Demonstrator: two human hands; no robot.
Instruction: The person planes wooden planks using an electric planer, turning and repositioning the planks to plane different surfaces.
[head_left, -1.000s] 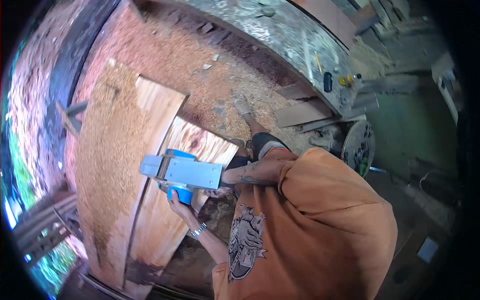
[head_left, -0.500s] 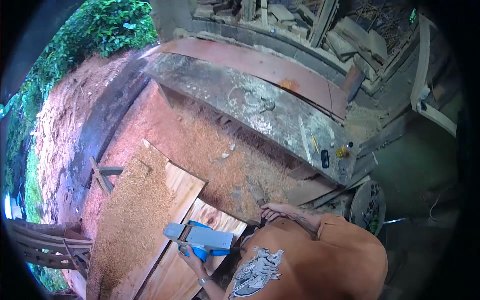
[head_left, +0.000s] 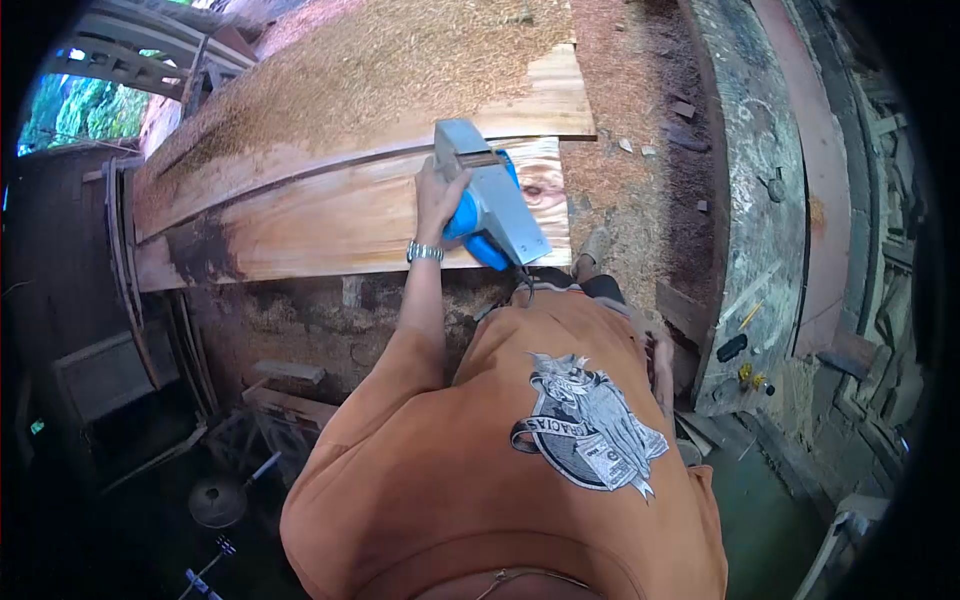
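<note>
My left hand (head_left: 440, 200), with a metal watch on the wrist, is closed round the blue body of an electric planer (head_left: 500, 205). The planer's flat metal sole faces up, and it lies over the right part of a pale wooden board (head_left: 330, 220), near the dark knot. At the right side of the orange shirt, part of my right arm or hand (head_left: 662, 365) shows low down; its fingers cannot be made out. A second board (head_left: 560, 90), heavily covered in wood shavings, lies along the far side of the first.
A long, worn bench (head_left: 750, 170) runs down the right, bearing a pencil (head_left: 751, 314), a dark case (head_left: 732, 348) and a small yellow item (head_left: 746, 372). Shavings cover the ground between. Timber pieces (head_left: 290, 405) and a round metal object (head_left: 217, 500) are at the lower left.
The view has turned strongly, and the planer stays in my left hand. My right hand has come away from near the planer and is now down by my side.
</note>
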